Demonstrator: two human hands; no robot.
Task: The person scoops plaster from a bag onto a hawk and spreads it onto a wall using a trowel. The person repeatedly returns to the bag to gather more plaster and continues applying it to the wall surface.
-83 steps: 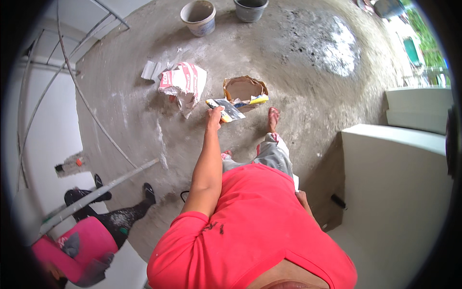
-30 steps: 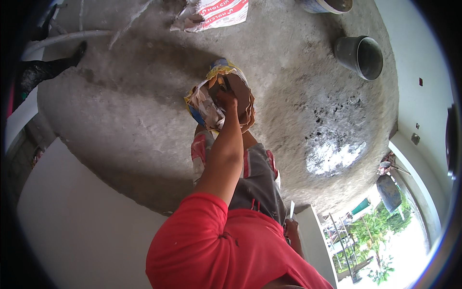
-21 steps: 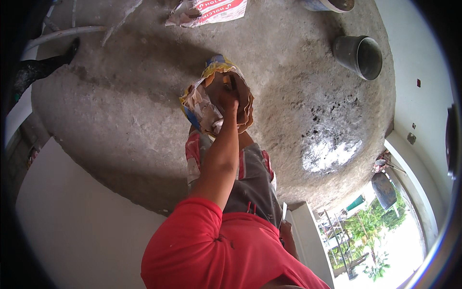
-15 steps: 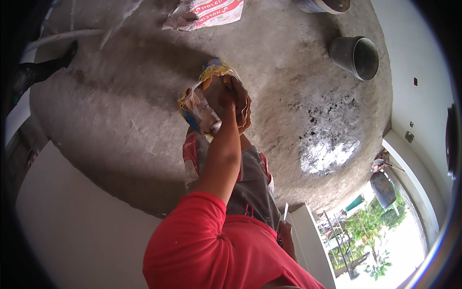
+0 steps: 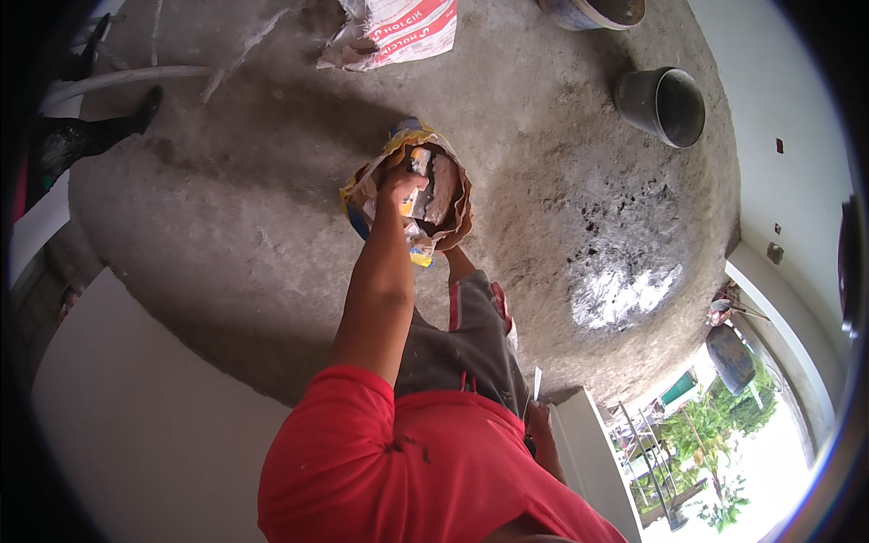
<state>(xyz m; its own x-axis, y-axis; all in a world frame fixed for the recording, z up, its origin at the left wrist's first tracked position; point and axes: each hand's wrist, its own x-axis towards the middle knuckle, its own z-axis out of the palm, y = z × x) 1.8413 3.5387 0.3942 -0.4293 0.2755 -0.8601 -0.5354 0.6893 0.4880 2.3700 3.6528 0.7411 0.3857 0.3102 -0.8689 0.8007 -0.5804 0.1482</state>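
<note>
A torn paper sack (image 5: 463, 210) with yellow and blue outer parts stands open on the floor in front of my legs. Grey-brown material (image 5: 441, 190) shows inside it. My left hand (image 5: 398, 185) reaches into the sack's mouth, its fingers closed on a white-and-orange piece (image 5: 419, 161) whose kind I cannot make out. Low at my right side, my right hand (image 5: 538, 422) is closed around a tool with a thin pale blade (image 5: 538, 384). Its handle is hidden in the hand.
A black bucket (image 5: 679, 107) lies tilted at the far right, with another bucket (image 5: 605, 11) beyond it. A red-and-white torn sack (image 5: 398, 34) stands at the back. Another person's black boot (image 5: 100, 131) is at the left. Dark crumbs (image 5: 602, 217) dot the rough floor.
My left hand has shifted left and nearer within the sack's mouth, and the white-and-orange piece now shows in it. The boot at the left has come further into view.
</note>
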